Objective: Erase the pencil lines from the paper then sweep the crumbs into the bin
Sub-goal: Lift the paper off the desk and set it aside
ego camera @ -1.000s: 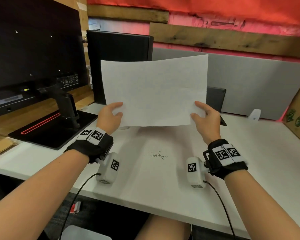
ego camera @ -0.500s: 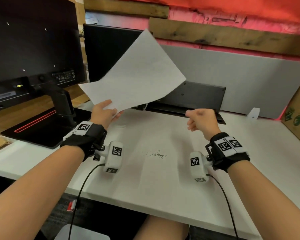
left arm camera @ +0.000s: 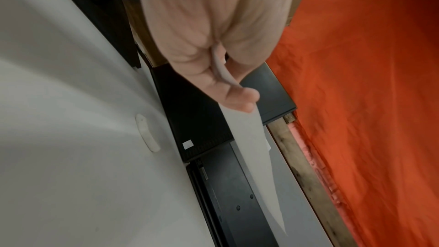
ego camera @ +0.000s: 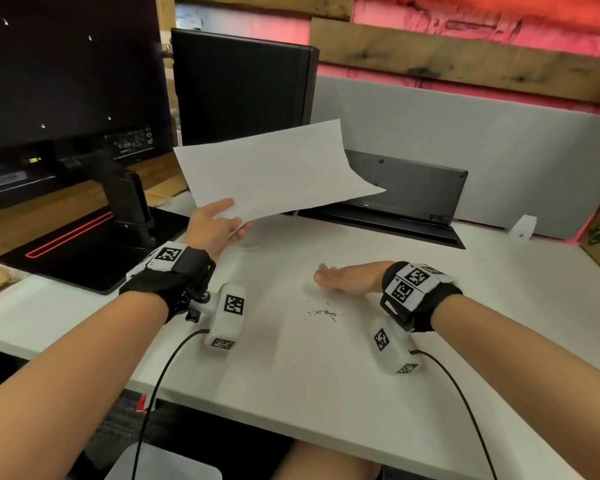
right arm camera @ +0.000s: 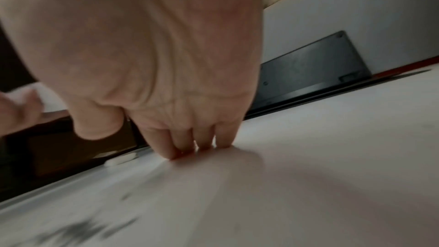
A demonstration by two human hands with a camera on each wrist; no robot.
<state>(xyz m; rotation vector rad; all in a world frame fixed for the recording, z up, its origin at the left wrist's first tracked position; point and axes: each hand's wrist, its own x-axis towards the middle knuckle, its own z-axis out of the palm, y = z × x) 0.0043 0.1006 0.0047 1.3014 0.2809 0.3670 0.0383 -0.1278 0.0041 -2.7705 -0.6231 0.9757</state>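
My left hand [ego camera: 219, 223] pinches the near corner of a blank white sheet of paper [ego camera: 274, 168] and holds it up over the back left of the white desk [ego camera: 326, 393]. In the left wrist view the thumb and fingers clamp the paper [left arm camera: 251, 142] edge-on. A small scatter of dark eraser crumbs [ego camera: 319, 312] lies on the desk in front of me. My right hand [ego camera: 347, 277] is flat, fingers straight and pointing left, its edge on the desk just behind the crumbs. The right wrist view shows its fingertips [right arm camera: 202, 146] touching the surface, with blurred crumbs [right arm camera: 78, 232] nearby.
A black monitor [ego camera: 66, 81] on its stand [ego camera: 125, 209] fills the left. A black computer case [ego camera: 243, 88] and a black keyboard [ego camera: 406, 188] lean at the back against a grey partition [ego camera: 482, 150]. A white eraser [left arm camera: 147, 132] lies near the back. A pale bin [ego camera: 163, 462] shows below the desk edge.
My right hand let go of the paper and dropped flat onto the desk behind the crumbs. The left hand alone swung the sheet left and lowered it to nearly level.
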